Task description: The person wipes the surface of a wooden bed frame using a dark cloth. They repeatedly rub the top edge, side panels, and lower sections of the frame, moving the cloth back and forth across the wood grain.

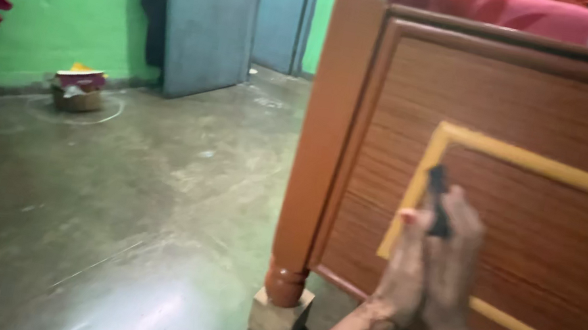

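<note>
Both hands (426, 273) pinch black stick (438, 200) betw. palms.

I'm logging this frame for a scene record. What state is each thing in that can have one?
Left hand: raised, pressed against the right hand.
Right hand: raised, closed on the dark object.
Dark object: held upright between both hands, before the panel.
Bed panel: upright, yellow trim.
Bed leg: propped on a block.
Block: on the floor.
Grey door: swung open.
Cardboard box: open, by the green wall.
</note>
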